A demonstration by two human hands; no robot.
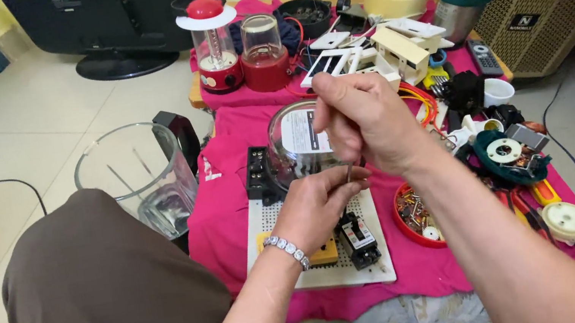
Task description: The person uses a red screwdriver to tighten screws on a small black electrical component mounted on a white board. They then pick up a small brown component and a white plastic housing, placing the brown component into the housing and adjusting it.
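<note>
the right hand [366,122] is gripping one thin metal tool [349,173] in closed fingers; its tip is pointing down into the left hand [318,206], whose fingers are curling closed around it. just beyond the fingers one clear jar [293,145] is lying; beneath them, one white perforated board [321,275] carrying two black breakers [357,239].

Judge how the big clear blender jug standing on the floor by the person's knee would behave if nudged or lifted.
The clear blender jug looks rigid and empty, so probably light for its bulk. It narrows toward the bottom, so a push near the wide rim may well tip it. Its smooth walls could be slippery; the black handle seems the safer hold.
</note>
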